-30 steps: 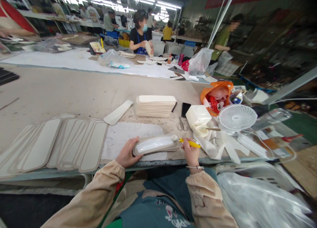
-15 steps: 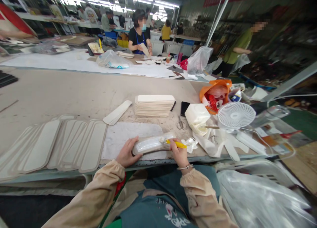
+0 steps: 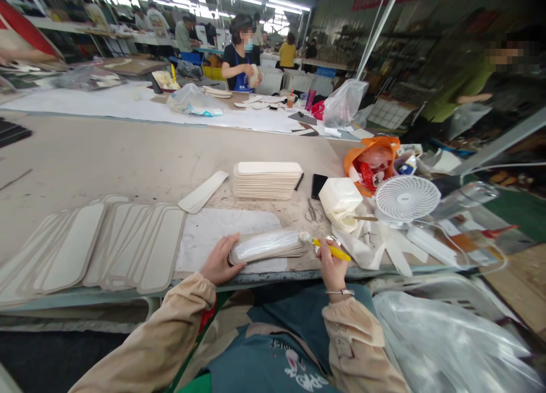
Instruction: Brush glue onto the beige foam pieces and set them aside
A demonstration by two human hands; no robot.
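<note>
the glossy-topped stack (image 3: 267, 246) lies at the near edge of the table (image 3: 111, 160), partly on a white sheet (image 3: 209, 228). the left hand (image 3: 222, 260) grasps its left end, with the thumb at the near side and the fingers at the far side. the right hand (image 3: 333, 263) has its fingers closed around the yellow handle of a brush (image 3: 339, 253); the whitened bristles are located at the stack's right end, and contact cannot be determined. beyond the sheet stands a taller stack (image 3: 268, 182), near a phone (image 3: 319, 186) and scissors (image 3: 314, 212). overlapping pale panels (image 3: 157, 251) are fanned at left. a white container (image 3: 340, 195) and a fan (image 3: 408, 198) stand at right.
</note>
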